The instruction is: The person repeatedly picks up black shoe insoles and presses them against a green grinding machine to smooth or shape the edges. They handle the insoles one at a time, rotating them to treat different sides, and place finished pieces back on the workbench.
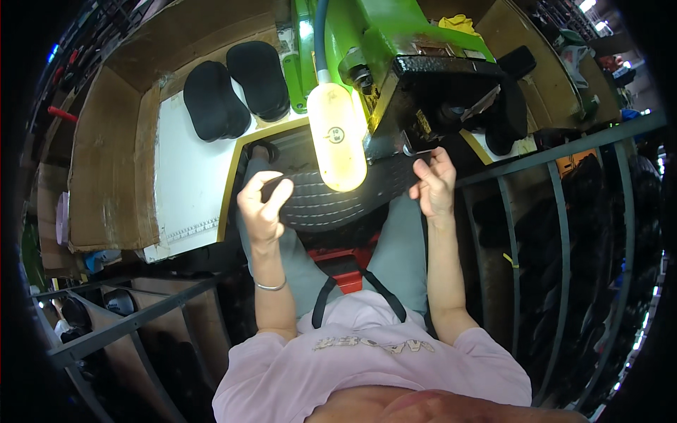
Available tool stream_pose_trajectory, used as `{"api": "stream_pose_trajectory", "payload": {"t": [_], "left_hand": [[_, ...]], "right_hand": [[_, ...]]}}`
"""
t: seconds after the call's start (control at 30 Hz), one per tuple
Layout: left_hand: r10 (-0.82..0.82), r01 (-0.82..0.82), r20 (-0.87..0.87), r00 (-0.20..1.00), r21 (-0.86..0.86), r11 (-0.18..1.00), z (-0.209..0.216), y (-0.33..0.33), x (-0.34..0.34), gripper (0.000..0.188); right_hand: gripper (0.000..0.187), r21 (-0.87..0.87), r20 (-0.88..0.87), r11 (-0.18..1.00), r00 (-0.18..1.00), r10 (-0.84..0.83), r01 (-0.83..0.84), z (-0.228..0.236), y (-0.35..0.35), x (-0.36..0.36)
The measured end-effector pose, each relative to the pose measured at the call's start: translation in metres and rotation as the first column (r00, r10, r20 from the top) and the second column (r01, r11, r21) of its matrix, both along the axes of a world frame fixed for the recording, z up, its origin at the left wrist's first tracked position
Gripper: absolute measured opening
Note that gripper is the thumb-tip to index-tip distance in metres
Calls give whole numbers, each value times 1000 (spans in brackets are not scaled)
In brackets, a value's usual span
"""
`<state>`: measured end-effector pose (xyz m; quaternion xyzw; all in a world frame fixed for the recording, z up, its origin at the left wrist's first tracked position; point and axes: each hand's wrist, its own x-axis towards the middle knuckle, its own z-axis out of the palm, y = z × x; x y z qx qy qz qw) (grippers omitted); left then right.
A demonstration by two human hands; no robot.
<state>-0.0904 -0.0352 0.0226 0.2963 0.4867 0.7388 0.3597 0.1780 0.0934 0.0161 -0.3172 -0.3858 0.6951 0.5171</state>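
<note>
A black quilted piece point(321, 201) with a curved lower edge spans the space between my hands, above my thighs. My left hand point(264, 206) is closed at its left end, thumb and forefinger close together at the upper corner. At the other end my right hand point(435, 185) is closed too, fingers bent; its exact grip on the edge is hard to see. A lit yellow oval lamp point(337, 137) on a flexible neck covers the middle of the piece's upper edge. Just beyond stands a green and black machine point(430, 92), its working end near my right fingertips.
Two black sole-shaped stacks point(236, 88) stand on the white worktop point(190, 166) at the left, beside an open cardboard box point(116, 155). More black pieces point(504, 116) lie right of the machine. Metal rails point(564, 211) flank me, and a red seat point(348, 275) shows between my legs.
</note>
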Motion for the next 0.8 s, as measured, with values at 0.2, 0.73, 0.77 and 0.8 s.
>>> {"api": "stream_pose_trajectory", "payload": {"t": [0.2, 0.73, 0.77, 0.8], "left_hand": [[-36, 55, 223, 974, -80, 995, -52, -52, -35, 9], [-82, 82, -84, 993, 5, 997, -56, -24, 78, 25], [-76, 78, -121, 990, 16, 997, -56, -27, 72, 24], [-50, 54, -151, 987, 20, 998, -55, -31, 67, 24]], "right_hand": [[44, 45, 37, 999, 999, 11, -13, 7, -31, -36], [10, 299, 310, 954, 943, -122, 25, -12, -68, -57], [15, 323, 333, 945, 928, -168, 55, -21, -72, -53], [22, 345, 355, 935, 910, -214, 85, -31, -77, -49]]}}
